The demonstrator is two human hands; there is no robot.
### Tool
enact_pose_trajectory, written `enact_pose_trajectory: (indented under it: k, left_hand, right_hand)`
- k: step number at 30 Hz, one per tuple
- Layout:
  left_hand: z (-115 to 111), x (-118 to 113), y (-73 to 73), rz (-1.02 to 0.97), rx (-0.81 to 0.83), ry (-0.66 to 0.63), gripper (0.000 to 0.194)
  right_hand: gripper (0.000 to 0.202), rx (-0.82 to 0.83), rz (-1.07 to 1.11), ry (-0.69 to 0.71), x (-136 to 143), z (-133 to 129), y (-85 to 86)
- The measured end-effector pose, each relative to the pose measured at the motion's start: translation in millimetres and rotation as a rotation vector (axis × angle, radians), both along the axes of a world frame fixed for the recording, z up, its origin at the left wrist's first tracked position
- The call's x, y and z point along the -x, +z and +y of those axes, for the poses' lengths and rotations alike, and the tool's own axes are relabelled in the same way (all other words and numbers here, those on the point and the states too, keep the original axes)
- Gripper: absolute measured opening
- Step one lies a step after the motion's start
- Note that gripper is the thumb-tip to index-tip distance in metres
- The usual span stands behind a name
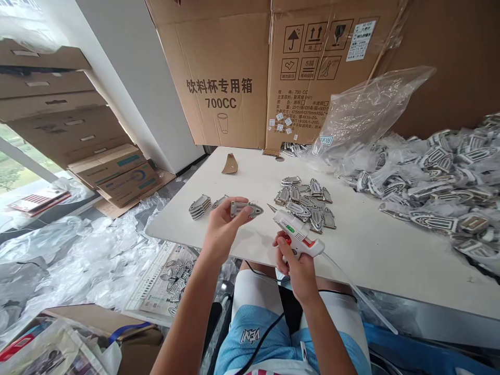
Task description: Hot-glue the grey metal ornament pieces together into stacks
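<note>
My left hand [225,224] is closed around a small grey, pointed metal-looking piece [247,209], held between thumb and fingers above the table. In my right hand [295,265] is a white hot glue gun [296,232], its nozzle pointing left toward that piece, a small gap away. A long translucent glue stick [363,297] sticks out of the gun's back. Behind the gun lies a loose pile of similar pieces [308,200]. To the left of my left hand stands a neat stack of such pieces [200,207], with another piece partly hidden behind my fingers.
A white table [250,172] spans the middle. Large cardboard boxes [219,52] stand behind it. Many plastic-wrapped pieces [425,172] are heaped at right beside a clear bag [371,114]. A cardboard scrap [230,164] lies near the back. A black cable [265,338] crosses my lap.
</note>
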State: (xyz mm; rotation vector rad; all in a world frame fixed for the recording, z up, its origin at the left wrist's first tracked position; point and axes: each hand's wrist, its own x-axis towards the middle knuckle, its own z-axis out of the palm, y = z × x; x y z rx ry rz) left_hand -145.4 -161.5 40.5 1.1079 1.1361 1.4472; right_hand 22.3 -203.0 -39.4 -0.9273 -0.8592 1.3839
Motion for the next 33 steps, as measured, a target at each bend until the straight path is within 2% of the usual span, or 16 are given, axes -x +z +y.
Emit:
enact_pose_trajectory:
  k: [2,5,9,13,20,26,33]
  left_hand:
    - [0.5,0.0,-0.8,-0.018,0.007,0.019,0.034]
    - [1.4,1.2,-3.3,0.059,0.026,0.098,0.034]
    - [2.2,1.5,-4.7,0.114,0.039,0.135,0.043]
    - [1.9,-0.6,-2.6,0.151,0.036,0.116,0.043]
    - [0.4,-2.5,-3.8,0.181,0.137,0.091,0.038]
    - [0.9,-2.7,-8.5,0.186,0.125,0.094,0.026]
    - [-0.3,-5.8,-6.7,0.200,0.129,0.052,0.024]
  right_hand:
    - [0.039,0.000,-0.009,0.015,-0.3,-1.5,1.5]
    - [0.039,0.002,-0.021,0.033,-0.9,-2.8,1.5]
    - [0.040,0.012,-0.049,0.049,-1.3,-3.1,1.3]
    - [0.043,0.011,-0.076,0.044,0.1,-3.5,4.9]
    - [0.044,0.011,-0.119,0.046,0.4,-3.1,4.7]
    - [0.047,0.003,-0.152,0.062,-1.4,-1.6,1.0]
    - [0.046,0.032,-0.172,0.035,0.5,-2.4,1.4]
